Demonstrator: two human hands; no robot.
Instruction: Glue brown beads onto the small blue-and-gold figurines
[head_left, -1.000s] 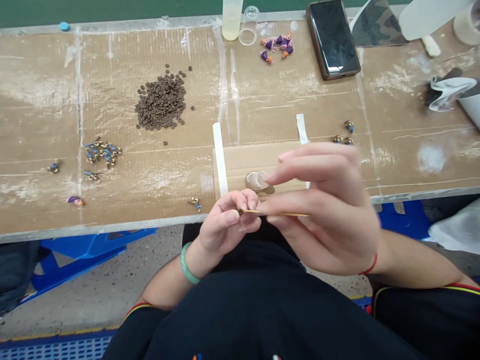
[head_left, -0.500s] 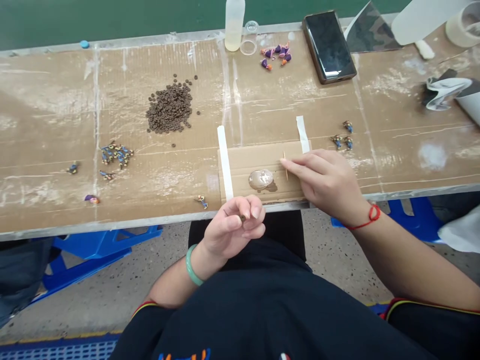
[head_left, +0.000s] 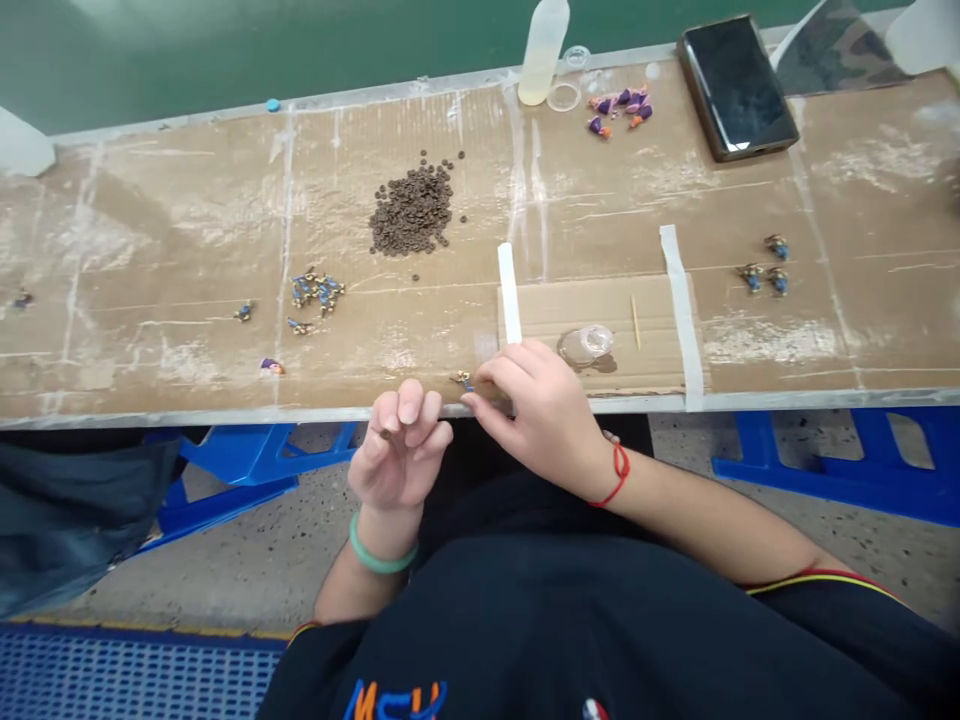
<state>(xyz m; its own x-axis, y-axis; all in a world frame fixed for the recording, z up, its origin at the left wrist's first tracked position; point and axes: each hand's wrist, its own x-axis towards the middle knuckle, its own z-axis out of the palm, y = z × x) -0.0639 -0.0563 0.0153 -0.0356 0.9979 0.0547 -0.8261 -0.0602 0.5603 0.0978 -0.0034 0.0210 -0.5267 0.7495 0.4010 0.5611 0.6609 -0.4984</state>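
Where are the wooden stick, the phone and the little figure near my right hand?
wooden stick (head_left: 635, 322): head view, middle of its length.
phone (head_left: 737, 85): head view, centre of the dark screen.
little figure (head_left: 460, 378): head view, its body, at the table's near edge.

Dark brown rings (head_left: 412, 208); blue-and-gold figurines (head_left: 316, 291); purple-orange pieces (head_left: 619, 105); green bangle (head_left: 379, 558); red wrist cord (head_left: 619, 472); black phone (head_left: 737, 85).

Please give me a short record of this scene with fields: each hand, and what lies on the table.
left hand: raised just off the table, pinches a small brown piece
right hand: fingertips at a tiny figure by the near edge; grip unclear
cardboard patch: bears a toothpick and a clear blob
table top: pile of brown rings, blue figures, purple pieces, bottle, phone
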